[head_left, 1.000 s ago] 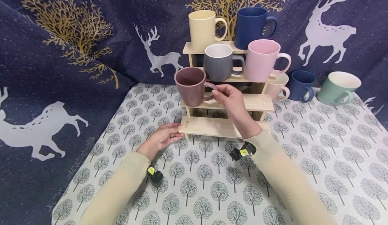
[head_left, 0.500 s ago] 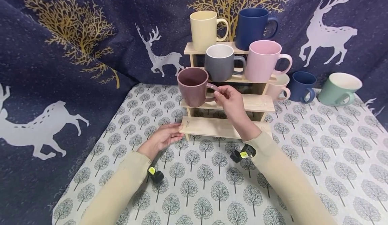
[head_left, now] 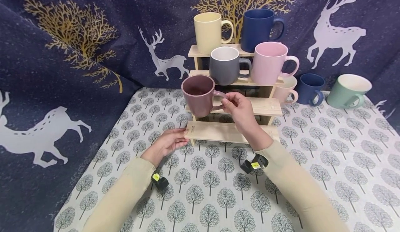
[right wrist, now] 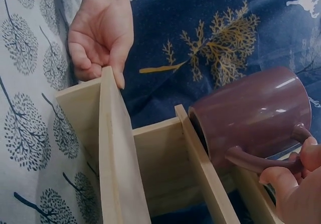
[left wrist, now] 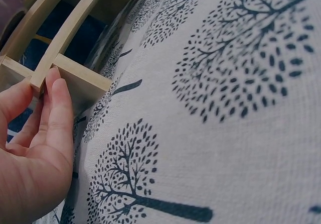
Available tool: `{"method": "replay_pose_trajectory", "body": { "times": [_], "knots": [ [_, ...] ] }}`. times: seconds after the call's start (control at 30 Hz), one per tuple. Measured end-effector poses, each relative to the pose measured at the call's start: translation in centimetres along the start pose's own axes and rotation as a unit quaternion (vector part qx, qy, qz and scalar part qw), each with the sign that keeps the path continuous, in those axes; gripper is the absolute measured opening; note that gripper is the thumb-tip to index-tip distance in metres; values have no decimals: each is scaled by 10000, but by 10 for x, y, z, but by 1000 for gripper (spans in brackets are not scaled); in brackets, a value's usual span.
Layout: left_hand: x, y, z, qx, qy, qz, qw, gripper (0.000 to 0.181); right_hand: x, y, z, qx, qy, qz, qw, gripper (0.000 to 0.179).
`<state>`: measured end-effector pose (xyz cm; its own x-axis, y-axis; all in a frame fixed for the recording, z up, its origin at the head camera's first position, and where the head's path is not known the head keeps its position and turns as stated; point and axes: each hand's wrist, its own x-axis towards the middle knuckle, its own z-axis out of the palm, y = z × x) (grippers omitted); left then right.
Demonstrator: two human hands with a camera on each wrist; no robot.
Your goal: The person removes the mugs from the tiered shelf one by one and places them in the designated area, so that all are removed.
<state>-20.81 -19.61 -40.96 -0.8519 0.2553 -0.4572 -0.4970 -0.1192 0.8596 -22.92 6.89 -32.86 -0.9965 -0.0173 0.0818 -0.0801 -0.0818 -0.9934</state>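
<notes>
My right hand (head_left: pixel 240 112) pinches the handle of a mauve mug (head_left: pixel 197 100) between thumb and fingers. The mug hangs upright over the left end of the second-lowest board of a wooden tiered rack (head_left: pixel 218 132). In the right wrist view the base of the mug (right wrist: pixel 256 116) lies close against that board; whether they touch I cannot tell. At the rack's lower left corner, my left hand (head_left: pixel 168 141) grips the end of the lowest board, thumb on one face and fingers on the other, as the left wrist view shows on the board (left wrist: pixel 65 33).
Higher tiers hold a yellow mug (head_left: pixel 207 34), a navy mug (head_left: pixel 257 32), a grey mug (head_left: pixel 223 68) and a pink mug (head_left: pixel 268 65). On the tree-print cloth (head_left: pixel 200 190) at right stand a pale pink mug (head_left: pixel 282 89), a small blue mug (head_left: pixel 307 89) and a green mug (head_left: pixel 343 94).
My right hand has brought the mauve mug slightly down toward the second-lowest board. The left hand keeps its grip on the rack's corner.
</notes>
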Motion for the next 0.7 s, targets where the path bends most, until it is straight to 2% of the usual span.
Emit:
{"method": "replay_pose_trajectory", "body": {
  "times": [0.23, 0.43, 0.7],
  "knots": [
    [-1, -1, 1, -5, -56, 55, 10000, 54, -11, -5, -10, 92, -159, 138, 9997, 16],
    [1, 0, -1, -2, -74, 67, 10000, 53, -20, -9, -19, 72, -221, 151, 9996, 10],
    [3, -1, -1, 100, 46, 6, 9999, 53, -33, -11, -35, -33, -230, 130, 9996, 7]
  ]
}}
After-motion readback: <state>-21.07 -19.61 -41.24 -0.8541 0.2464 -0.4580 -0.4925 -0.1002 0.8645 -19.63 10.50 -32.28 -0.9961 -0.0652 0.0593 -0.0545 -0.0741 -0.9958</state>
